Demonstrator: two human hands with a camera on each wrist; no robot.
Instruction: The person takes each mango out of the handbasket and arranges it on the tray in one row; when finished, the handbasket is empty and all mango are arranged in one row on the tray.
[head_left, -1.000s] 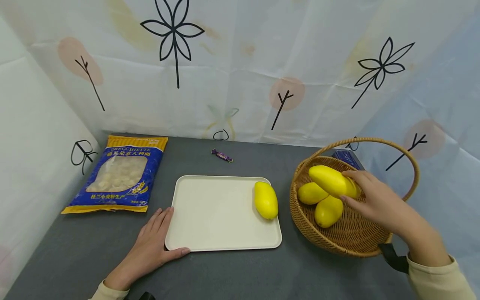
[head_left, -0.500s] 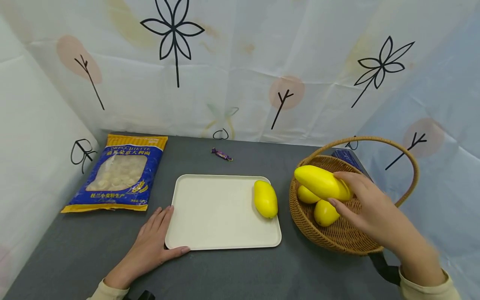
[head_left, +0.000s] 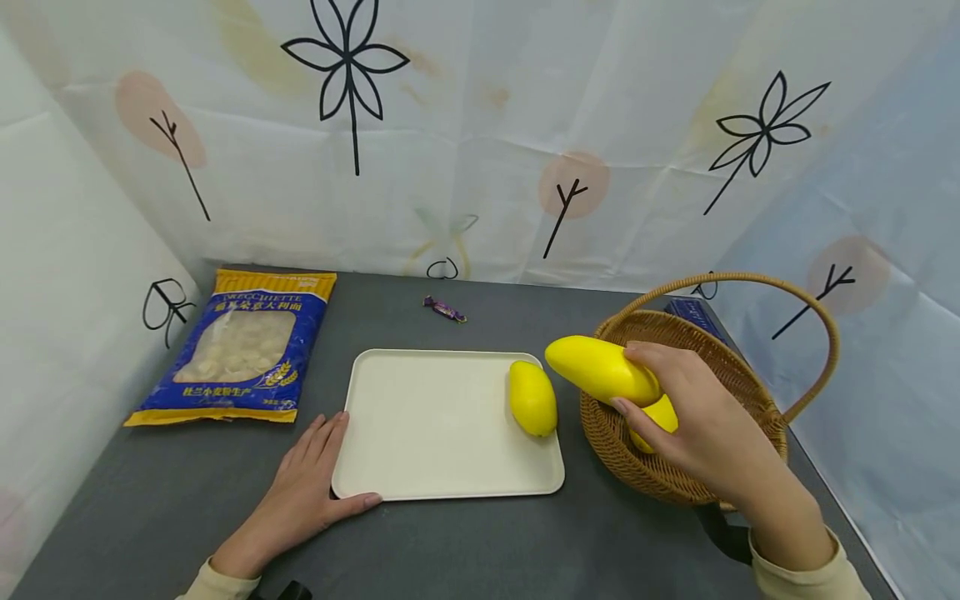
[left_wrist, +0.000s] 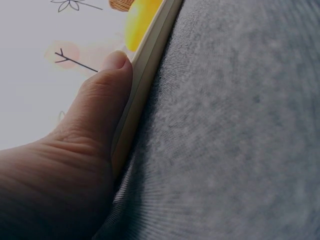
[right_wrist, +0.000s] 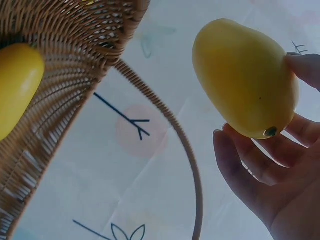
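My right hand [head_left: 697,425] pinches a yellow mango [head_left: 600,367] between thumb and fingers, holding it above the left rim of the wicker basket [head_left: 611,454]. In the right wrist view this mango [right_wrist: 245,80] is off to the side of the basket, its stem end towards the palm. Another mango [head_left: 662,417] shows inside the basket, partly covered by the held one and the hand. A third mango [head_left: 532,398] lies at the right edge of the cream tray [head_left: 442,425]. My left hand [head_left: 296,496] rests at the tray's left front corner, fingers extended, thumb [left_wrist: 102,95] along its front edge.
A blue and yellow bag of orecchiette pasta [head_left: 236,350] lies at the back left. Behind the tray is a small purple wrapped candy [head_left: 444,309]. A dark blue box [head_left: 695,315] stands behind the basket, whose tall handle [head_left: 828,333] arches up. Printed cloth walls enclose the grey table.
My right hand has carried the mango leftward from over the middle of the basket to its left rim, towards the tray. The left hand and the tray have stayed put.
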